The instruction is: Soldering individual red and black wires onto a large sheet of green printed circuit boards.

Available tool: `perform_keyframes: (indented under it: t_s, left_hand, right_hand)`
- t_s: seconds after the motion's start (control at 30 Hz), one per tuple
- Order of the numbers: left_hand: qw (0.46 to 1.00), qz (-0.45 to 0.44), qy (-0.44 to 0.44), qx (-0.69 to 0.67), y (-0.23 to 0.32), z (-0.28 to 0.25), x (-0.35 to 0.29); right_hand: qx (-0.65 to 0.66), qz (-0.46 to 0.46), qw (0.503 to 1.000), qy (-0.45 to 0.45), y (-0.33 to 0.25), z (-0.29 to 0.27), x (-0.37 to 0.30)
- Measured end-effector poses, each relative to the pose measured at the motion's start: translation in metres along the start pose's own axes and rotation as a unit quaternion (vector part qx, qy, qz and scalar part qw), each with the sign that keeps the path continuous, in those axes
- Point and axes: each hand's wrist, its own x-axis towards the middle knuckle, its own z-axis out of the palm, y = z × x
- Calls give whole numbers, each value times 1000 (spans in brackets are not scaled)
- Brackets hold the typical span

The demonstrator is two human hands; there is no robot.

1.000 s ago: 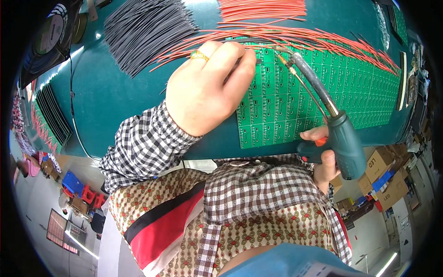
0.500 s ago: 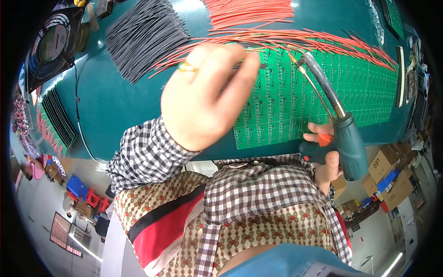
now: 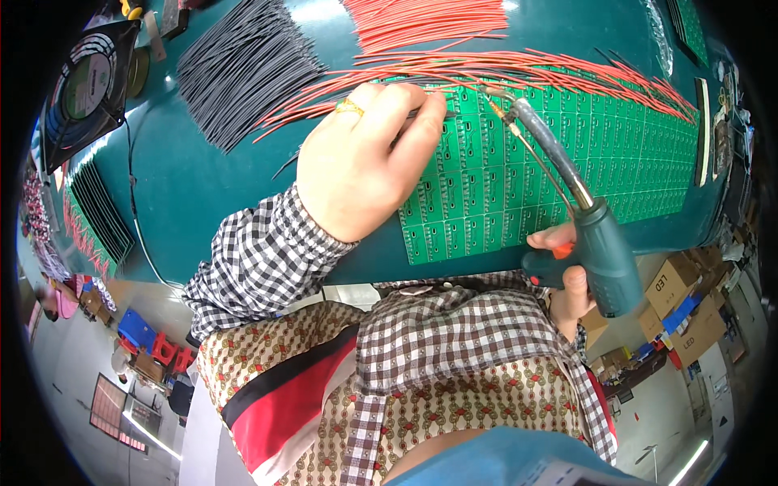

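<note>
My left hand (image 3: 356,166) is pinched closed at the upper left edge of a sheet of green circuit boards (image 3: 502,190). A thin black wire (image 3: 285,165) sticks out on the far side of that hand; its other end is hidden by the fingers. My right hand (image 3: 574,287) grips a dark green soldering gun (image 3: 609,259) with a red trigger. The gun's bent metal tube and thin solder-feed guide reach up and left, the tip close to the far rows of boards, a little right of my left fingertips. Red and black wires (image 3: 567,73) lie along the sheet's far edge.
Behind are a pile of black wires (image 3: 247,73) and a bundle of red wires (image 3: 425,24). A black fan (image 3: 91,85) with a cable stands at the left, near a stack of boards (image 3: 101,211). Cardboard boxes (image 3: 689,312) are on the floor at right.
My left hand has settled from a blur, slightly to the right, with the black wire's tail now showing behind it. The soldering gun's tip has shifted a little left.
</note>
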Motion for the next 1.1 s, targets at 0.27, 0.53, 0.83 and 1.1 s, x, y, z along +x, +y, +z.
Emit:
perform_keyframes:
  t_s: [0.27, 0.53, 0.83, 1.1]
  left_hand:
    - [1000, -16, 3, -1, 0, -3, 1]
    - [1000, -10, 3, -4, 0, -3, 1]
    - [1000, -17, -1, -8, 1, -3, 1]
    - [1000, -17, 0, -2, 0, -3, 1]
  right_hand:
    - [0, 30, 999, -18, -3, 4, -1]
    - [-5, 40, 999, -16, -6, 6, 0]
    - [-18, 48, 999, -15, -7, 9, 1]
    - [-31, 48, 998, -17, -6, 7, -1]
